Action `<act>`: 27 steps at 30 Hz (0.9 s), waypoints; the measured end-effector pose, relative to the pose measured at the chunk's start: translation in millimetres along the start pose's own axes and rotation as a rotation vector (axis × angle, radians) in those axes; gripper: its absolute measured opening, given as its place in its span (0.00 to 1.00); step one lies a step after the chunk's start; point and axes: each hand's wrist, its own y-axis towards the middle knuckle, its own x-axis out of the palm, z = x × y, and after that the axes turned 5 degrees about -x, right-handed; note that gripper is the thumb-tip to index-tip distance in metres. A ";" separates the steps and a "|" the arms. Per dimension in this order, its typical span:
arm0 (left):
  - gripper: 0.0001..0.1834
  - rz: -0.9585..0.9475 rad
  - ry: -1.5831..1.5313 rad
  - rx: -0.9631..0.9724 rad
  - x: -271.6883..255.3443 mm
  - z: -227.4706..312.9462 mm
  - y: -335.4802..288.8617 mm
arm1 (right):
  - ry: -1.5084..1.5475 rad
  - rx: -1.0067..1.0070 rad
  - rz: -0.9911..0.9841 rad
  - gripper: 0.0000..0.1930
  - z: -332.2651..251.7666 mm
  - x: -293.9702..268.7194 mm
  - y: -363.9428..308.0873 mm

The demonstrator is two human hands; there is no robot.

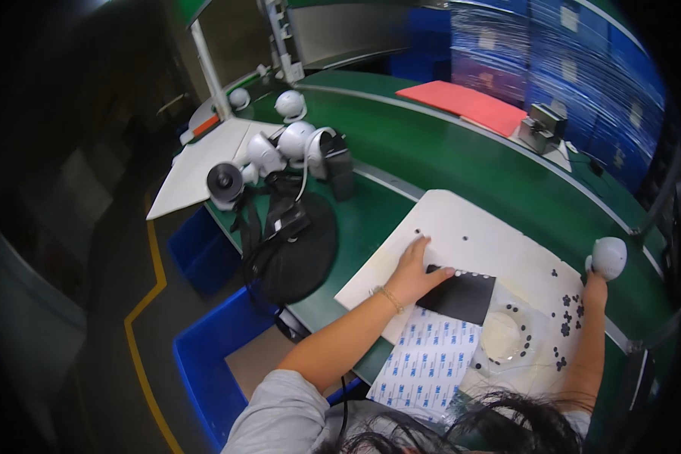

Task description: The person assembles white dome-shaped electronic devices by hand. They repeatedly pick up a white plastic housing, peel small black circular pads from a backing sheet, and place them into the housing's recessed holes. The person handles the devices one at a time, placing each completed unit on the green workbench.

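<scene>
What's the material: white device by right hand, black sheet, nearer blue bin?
White device: probably moulded plastic, satin; smooth rounded shell.
Black sheet: maybe foam or rubber, matte; little glare, unclear which.
Nearer blue bin: likely plastic, low sheen; uniform colour, stiff walls.

Spreads the left hand (412,277) on the white board (493,246), touching a black sheet (465,296) lying there with the thumb (443,275); holds a white rounded device (610,257) in the right hand (595,286), just beyond the board's right edge.
</scene>
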 end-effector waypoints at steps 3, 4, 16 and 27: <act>0.27 0.122 -0.159 0.177 -66.8 -1.3 -16.9 | 0.215 0.130 -0.086 0.16 -5.4 -33.4 -29.0; 0.26 0.124 -0.163 0.207 -106.5 -6.8 -29.9 | 0.217 -0.007 0.084 0.16 17.3 -28.5 -42.6; 0.39 0.538 0.511 -0.898 -87.8 -421.6 -248.5 | 0.672 -0.020 0.217 0.11 -8.3 -66.6 -221.7; 0.37 0.832 -1.171 -0.972 -68.4 -420.5 -221.1 | 0.425 0.000 0.391 0.09 -30.6 -127.9 -242.9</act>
